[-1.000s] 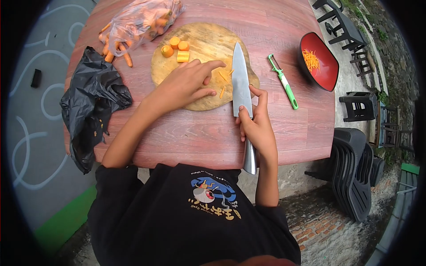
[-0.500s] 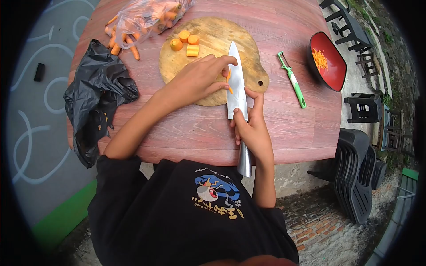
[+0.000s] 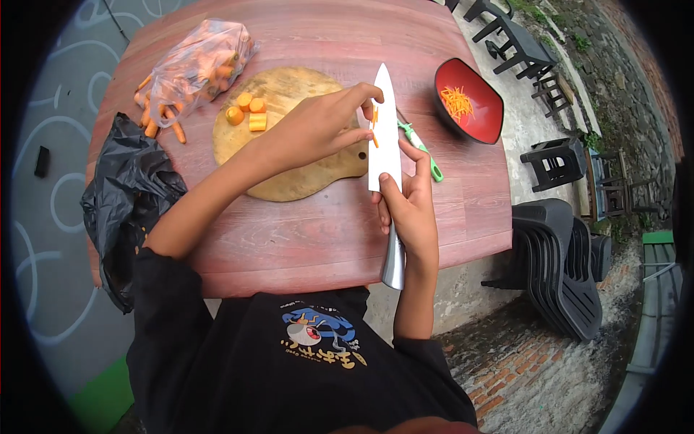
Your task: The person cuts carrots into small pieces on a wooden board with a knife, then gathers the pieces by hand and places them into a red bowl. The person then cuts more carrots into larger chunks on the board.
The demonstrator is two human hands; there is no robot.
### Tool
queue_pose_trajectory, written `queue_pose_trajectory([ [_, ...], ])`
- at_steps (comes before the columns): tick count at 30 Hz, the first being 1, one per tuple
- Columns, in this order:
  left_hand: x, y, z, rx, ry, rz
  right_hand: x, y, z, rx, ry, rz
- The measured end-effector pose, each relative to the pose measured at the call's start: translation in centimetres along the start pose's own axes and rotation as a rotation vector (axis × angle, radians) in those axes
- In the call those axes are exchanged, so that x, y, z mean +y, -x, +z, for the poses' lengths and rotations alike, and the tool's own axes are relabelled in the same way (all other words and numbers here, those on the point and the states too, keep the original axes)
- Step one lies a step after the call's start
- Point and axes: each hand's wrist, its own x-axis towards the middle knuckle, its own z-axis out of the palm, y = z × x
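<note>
My right hand [image 3: 409, 202] grips a kitchen knife [image 3: 387, 163] near the joint of blade and metal handle, with the blade pointing away from me and its flat side up. Thin carrot strips [image 3: 375, 137] lie along the left part of the blade. Curved over that side, my left hand [image 3: 325, 123] has its thumb and forefinger around the strips, a gap showing between the fingertips. Below and left of the knife is a round wooden cutting board [image 3: 303, 184] bearing several cut carrot pieces [image 3: 256, 122].
A red bowl [image 3: 486, 108] with carrot shreds [image 3: 457, 104] stands at the table's right. A green-handled peeler [image 3: 426, 153] lies partly behind the knife. Whole carrots in a clear plastic bag [image 3: 195, 69] and a black plastic bag [image 3: 134, 170] are on the left.
My hands and the knife have shifted right across the board, so the blade is now beyond its right side and nearer the bowl. The view has turned right too.
</note>
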Motion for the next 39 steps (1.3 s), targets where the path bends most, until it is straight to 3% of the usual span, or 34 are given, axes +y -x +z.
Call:
queue_pose_trajectory([
  [2,1.3,-3.8,0.9,-0.079,0.117,-0.045,-1.9,0.2,-2.5,0.076,0.017,-0.014],
  [6,2.5,-11.1,4.7,-0.132,0.24,0.146,-3.5,0.3,-8.3,0.199,-0.027,-0.115],
  [10,3.4,-16.4,7.6,-0.17,0.172,0.183,-4.8,-2.0,-13.2,0.257,-0.056,-0.099],
  [12,2.6,-18.7,9.7,-0.168,0.201,0.139,-4.7,-3.4,-14.9,0.278,-0.08,-0.115],
  [14,1.3,-20.7,11.9,-0.035,0.042,0.222,-4.9,-4.6,-15.9,0.267,-0.082,-0.119],
  [15,0.8,-21.9,12.7,-0.092,0.134,0.163,-5.0,-4.9,-16.1,0.266,-0.076,-0.12],
  [20,-2.8,-25.8,14.3,-0.083,0.05,0.109,-4.2,-2.6,-17.2,0.232,-0.072,-0.063],
  [24,-3.7,-26.0,15.1,-0.008,-0.027,0.153,-3.6,3.1,-17.7,0.268,-0.058,-0.021],
  [27,-1.1,-24.7,14.9,-0.173,0.224,-0.021,-3.3,5.1,-17.8,0.319,-0.048,-0.009],
  [30,3.2,-21.1,15.2,-0.207,0.287,0.062,-3.3,4.3,-17.8,0.328,-0.013,-0.03],
  [32,2.7,-20.9,15.6,-0.251,0.179,0.088,-3.4,2.9,-17.5,0.299,-0.033,-0.049],
  [37,-5.1,-22.6,14.1,-0.026,-0.012,0.075,-2.9,-0.9,-17.0,0.288,0.002,-0.095],
  [39,-5.3,-22.4,12.4,0.066,-0.05,0.044,-3.0,-1.2,-16.6,0.306,0.006,-0.111],
])
